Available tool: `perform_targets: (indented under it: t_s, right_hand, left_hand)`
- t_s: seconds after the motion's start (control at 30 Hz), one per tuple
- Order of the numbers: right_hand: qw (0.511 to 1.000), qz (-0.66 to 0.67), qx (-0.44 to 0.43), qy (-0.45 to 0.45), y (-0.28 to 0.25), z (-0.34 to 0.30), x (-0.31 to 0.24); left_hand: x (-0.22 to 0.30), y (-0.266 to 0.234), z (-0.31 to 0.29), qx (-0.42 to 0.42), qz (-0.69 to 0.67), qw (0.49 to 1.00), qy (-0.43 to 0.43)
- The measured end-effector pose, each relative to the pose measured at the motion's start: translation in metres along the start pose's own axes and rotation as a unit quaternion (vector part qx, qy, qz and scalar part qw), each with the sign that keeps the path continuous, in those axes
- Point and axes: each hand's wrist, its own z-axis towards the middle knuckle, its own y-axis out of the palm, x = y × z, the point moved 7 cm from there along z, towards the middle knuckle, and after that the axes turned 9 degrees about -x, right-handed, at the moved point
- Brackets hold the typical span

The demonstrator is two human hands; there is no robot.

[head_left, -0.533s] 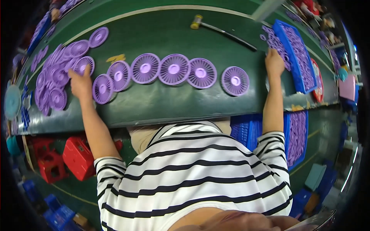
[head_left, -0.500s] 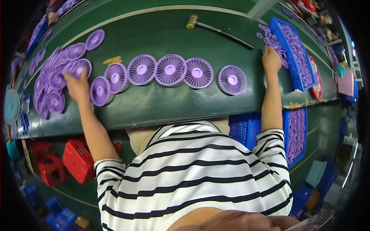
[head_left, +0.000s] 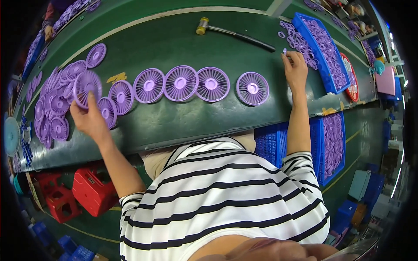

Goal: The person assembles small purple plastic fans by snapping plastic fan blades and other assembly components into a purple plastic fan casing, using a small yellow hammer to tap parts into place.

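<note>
My left hand (head_left: 92, 122) is closed on the edge of a purple spoked wheel (head_left: 82, 85), raised and tilted over the table and slightly blurred. Beside it on the left lies a heap of similar wheels (head_left: 58, 104). A row of spoked wheels (head_left: 181, 83) lies across the middle, several touching or overlapping, with a single wheel (head_left: 252, 88) apart at the right end. My right hand (head_left: 296, 71) pinches a small purple ring (head_left: 284, 51) between thumb and fingertips. Close by are loose purple rings (head_left: 299, 43), spilled along a blue tray.
The blue tray (head_left: 335, 87) full of rings stands at the right, next to a red round dish (head_left: 358, 92). A mallet (head_left: 235, 35) with a yellow head lies at the back. Below the table's front edge are a blue crate (head_left: 342, 163) and red stools (head_left: 89, 191). Another person's hand (head_left: 49, 32) shows far left.
My left hand has lifted a wheel off the heap. My right hand has drawn back slightly from the loose rings with a small ring in its fingertips. The whole view has shifted a little.
</note>
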Motion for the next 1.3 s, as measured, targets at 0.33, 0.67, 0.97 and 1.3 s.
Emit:
perform_targets:
  t_s: [0.33, 0.67, 0.97, 1.3]
  right_hand:
    - [0.939, 0.21, 0.012, -0.272, -0.012, -0.06, -0.174]
    - [0.897, 0.21, 0.031, -0.387, -0.004, -0.086, -0.242]
    - [0.932, 0.085, -0.075, -0.344, 0.025, -0.087, -0.248]
    - [0.898, 0.157, -0.1, -0.398, 0.004, -0.088, -0.237]
  left_hand:
    - [0.072, 0.119, -0.095, -0.273, -0.307, 0.893, -0.182]
    - [0.097, 0.135, -0.122, -0.367, -0.352, 0.836, -0.206]
    - [0.095, 0.132, -0.125, -0.373, -0.258, 0.885, -0.107]
    - [0.106, 0.137, -0.139, -0.469, -0.446, 0.71, -0.277]
